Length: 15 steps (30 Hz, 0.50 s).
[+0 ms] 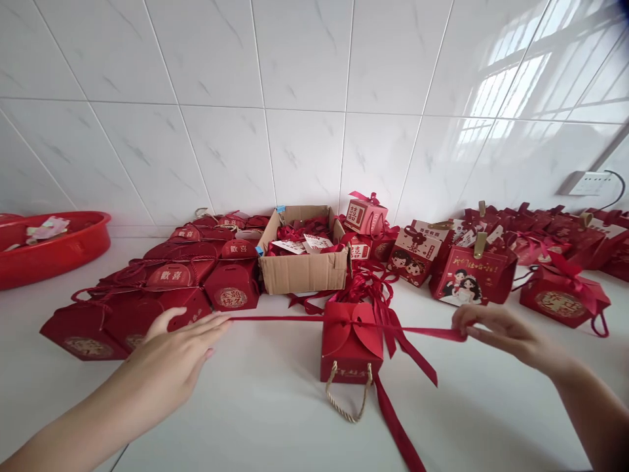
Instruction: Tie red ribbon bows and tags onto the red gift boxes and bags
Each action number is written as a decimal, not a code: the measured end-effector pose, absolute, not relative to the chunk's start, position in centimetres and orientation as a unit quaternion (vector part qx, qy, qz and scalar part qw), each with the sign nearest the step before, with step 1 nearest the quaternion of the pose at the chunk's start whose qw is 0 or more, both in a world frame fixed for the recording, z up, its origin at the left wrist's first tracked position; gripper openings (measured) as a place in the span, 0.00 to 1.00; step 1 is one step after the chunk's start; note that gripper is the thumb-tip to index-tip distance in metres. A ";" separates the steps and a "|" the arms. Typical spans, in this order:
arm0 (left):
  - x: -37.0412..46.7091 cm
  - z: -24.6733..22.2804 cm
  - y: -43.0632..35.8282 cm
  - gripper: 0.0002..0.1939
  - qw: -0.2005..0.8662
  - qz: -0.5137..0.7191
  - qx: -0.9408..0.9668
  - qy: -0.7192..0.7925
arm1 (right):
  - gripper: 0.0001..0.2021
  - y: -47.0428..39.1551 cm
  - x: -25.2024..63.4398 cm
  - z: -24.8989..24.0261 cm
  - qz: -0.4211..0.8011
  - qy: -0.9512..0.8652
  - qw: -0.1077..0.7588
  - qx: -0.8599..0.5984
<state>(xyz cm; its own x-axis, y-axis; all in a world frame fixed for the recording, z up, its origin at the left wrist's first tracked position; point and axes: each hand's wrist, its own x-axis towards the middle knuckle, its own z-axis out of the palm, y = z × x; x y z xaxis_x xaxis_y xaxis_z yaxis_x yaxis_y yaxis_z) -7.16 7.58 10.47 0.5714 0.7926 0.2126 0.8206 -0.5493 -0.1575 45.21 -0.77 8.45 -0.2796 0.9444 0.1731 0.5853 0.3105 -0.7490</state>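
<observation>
A small red gift box (352, 344) with petal-shaped top flaps stands on the white table. Its twisted gold cord handle (351, 414) hangs down at the front. Across the top runs a dark red ribbon (275, 318), stretched nearly level to both sides. My left hand (179, 351) is left of the box, its fingers closed on one end of the ribbon. The other end is pinched between thumb and fingers of my right hand (506, 334), right of the box. Neither hand touches the box.
Loose red ribbons (373, 282) lie behind the box. A cardboard box (303, 274) holds ribbons and cards. Rows of red boxes (162, 282) stand left, picture-printed gift boxes (472, 275) right. A red basin (59, 255) sits far left, against a tiled wall (304, 59).
</observation>
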 end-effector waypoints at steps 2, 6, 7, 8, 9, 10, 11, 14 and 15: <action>-7.1 10.0 7.6 0.19 0.089 -0.055 -0.888 -0.448 | 0.13 -1.3 45.7 6.9 0.273 -0.736 0.293 -0.545; -3.9 10.9 7.7 0.13 0.037 -0.087 -0.910 -0.405 | 0.16 -0.6 43.6 6.7 0.134 -0.709 0.343 -0.602; -2.6 11.3 7.7 0.12 0.023 -0.110 -0.906 -0.408 | 0.17 -0.2 42.5 7.3 0.101 -0.700 0.357 -0.610; -1.2 11.6 7.7 0.13 -0.003 -0.138 -0.898 -0.418 | 0.17 0.2 41.1 8.0 0.082 -0.697 0.366 -0.611; 0.3 11.9 7.7 0.15 -0.049 -0.161 -0.890 -0.424 | 0.16 0.6 39.5 8.8 0.083 -0.705 0.358 -0.606; 1.8 12.0 7.7 0.16 -0.104 -0.178 -0.881 -0.427 | 0.15 1.0 38.0 9.5 0.102 -0.714 0.342 -0.602; 3.3 11.9 7.7 0.16 -0.158 -0.198 -0.867 -0.429 | 0.16 1.4 36.4 10.0 0.135 -0.727 0.316 -0.594; 6.6 11.0 7.8 0.14 -0.276 -0.232 -0.837 -0.411 | 0.19 2.9 32.9 10.3 0.239 -0.739 0.249 -0.579; 7.4 10.5 7.9 0.13 -0.296 -0.239 -0.832 -0.404 | 0.20 3.4 32.2 9.9 0.278 -0.730 0.242 -0.575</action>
<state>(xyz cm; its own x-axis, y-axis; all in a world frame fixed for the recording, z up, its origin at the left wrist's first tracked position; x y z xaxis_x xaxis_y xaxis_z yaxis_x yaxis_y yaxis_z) 7.36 7.93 10.49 0.5591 0.8139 0.1582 0.5302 -0.4977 0.6864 32.23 3.39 9.92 -0.2214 0.9746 0.0334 0.7049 0.1836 -0.6851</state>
